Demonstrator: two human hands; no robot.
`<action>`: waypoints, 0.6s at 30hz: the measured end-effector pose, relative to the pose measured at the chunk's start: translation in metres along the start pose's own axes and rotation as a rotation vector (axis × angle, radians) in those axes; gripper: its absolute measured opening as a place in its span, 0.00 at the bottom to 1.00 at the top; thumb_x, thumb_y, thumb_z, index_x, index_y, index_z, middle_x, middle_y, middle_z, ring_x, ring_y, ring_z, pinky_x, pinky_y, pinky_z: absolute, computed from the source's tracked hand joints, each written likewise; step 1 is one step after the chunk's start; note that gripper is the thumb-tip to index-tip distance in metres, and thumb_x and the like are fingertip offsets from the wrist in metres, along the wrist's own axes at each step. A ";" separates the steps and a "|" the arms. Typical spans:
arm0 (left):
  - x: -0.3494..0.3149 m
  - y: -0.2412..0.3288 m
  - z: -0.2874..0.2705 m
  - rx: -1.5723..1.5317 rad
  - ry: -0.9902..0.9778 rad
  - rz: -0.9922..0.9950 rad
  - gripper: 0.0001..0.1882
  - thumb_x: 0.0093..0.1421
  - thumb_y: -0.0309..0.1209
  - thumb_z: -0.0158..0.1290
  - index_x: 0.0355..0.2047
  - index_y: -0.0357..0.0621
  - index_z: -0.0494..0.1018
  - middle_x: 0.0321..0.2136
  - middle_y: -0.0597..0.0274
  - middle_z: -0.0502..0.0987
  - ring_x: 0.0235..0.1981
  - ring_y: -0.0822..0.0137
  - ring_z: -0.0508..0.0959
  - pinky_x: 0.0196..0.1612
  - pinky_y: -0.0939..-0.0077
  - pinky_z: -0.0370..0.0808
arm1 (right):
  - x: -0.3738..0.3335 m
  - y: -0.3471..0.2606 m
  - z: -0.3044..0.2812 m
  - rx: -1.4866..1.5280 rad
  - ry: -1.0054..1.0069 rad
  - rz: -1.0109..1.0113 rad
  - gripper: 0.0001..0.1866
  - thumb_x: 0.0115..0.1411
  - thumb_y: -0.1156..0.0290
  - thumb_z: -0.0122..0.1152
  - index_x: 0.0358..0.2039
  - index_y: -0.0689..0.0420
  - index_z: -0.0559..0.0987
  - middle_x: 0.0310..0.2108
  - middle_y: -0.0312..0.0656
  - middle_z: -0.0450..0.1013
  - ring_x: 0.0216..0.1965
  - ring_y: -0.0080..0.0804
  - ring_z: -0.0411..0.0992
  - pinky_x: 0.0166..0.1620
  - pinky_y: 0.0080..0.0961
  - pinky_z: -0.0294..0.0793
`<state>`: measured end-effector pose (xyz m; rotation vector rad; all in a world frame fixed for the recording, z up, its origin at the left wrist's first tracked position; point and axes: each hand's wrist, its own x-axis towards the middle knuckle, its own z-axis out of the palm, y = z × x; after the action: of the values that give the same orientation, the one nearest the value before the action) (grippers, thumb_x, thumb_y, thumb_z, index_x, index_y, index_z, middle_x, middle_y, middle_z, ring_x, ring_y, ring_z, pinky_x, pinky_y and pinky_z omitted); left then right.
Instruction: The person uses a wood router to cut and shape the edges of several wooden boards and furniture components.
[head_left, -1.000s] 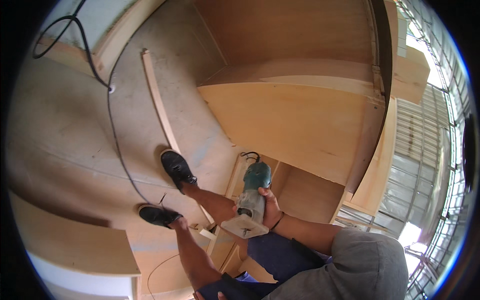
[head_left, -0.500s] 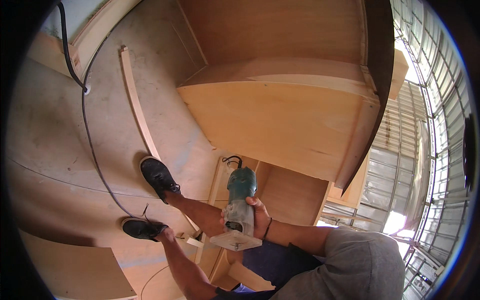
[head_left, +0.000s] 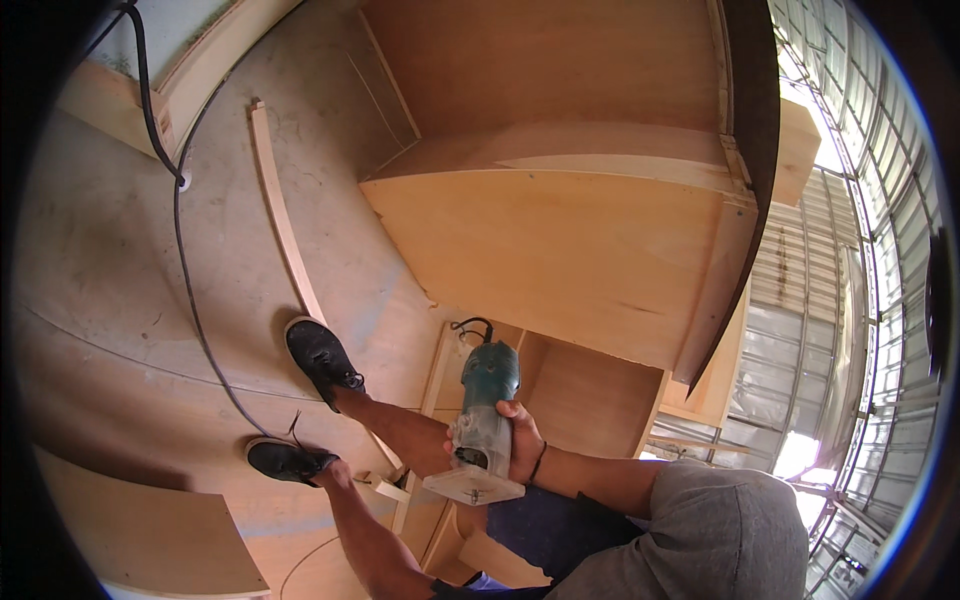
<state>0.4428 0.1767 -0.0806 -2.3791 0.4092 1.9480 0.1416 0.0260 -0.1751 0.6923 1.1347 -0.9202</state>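
I had the right hand [head_left: 525, 445] wrapped round the clear lower housing of the teal trim router [head_left: 490, 380], thumb on the near side, fingers curled behind; the left hand was out of my sight. The router hung in front of the bare legs [head_left: 400, 422], and its bit [head_left: 476, 496] met no wood that I could see. I judged this a holding step; the next move called for a firm grip and the bit kept off skin. Farther off were the black shoes [head_left: 320, 358], the plywood cabinet [head_left: 560, 260] and the metal wall [head_left: 790, 345].
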 end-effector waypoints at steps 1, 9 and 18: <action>0.000 0.000 0.001 -0.002 0.002 0.001 0.42 0.56 0.46 0.59 0.64 0.39 0.54 0.64 0.40 0.52 0.65 0.44 0.52 0.66 0.56 0.51 | 0.000 0.000 -0.001 -0.003 -0.003 -0.003 0.33 0.49 0.50 0.64 0.47 0.64 0.74 0.46 0.53 0.73 0.50 0.50 0.71 0.52 0.50 0.71; -0.009 -0.009 0.015 -0.033 0.030 0.021 0.42 0.56 0.47 0.59 0.64 0.39 0.54 0.64 0.41 0.52 0.65 0.44 0.52 0.66 0.56 0.52 | -0.012 0.001 -0.004 -0.086 -0.015 -0.033 0.34 0.47 0.51 0.64 0.48 0.64 0.73 0.45 0.51 0.74 0.49 0.48 0.73 0.54 0.44 0.71; -0.029 -0.037 0.027 -0.116 0.115 0.087 0.42 0.56 0.47 0.59 0.64 0.40 0.54 0.64 0.42 0.52 0.65 0.44 0.52 0.66 0.56 0.52 | -0.037 0.018 -0.022 -0.192 -0.076 -0.055 0.36 0.48 0.51 0.64 0.49 0.66 0.71 0.45 0.52 0.73 0.49 0.46 0.73 0.54 0.41 0.71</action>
<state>0.4207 0.2231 -0.0636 -2.5964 0.4236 1.9263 0.1421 0.0621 -0.1463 0.4680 1.1614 -0.8631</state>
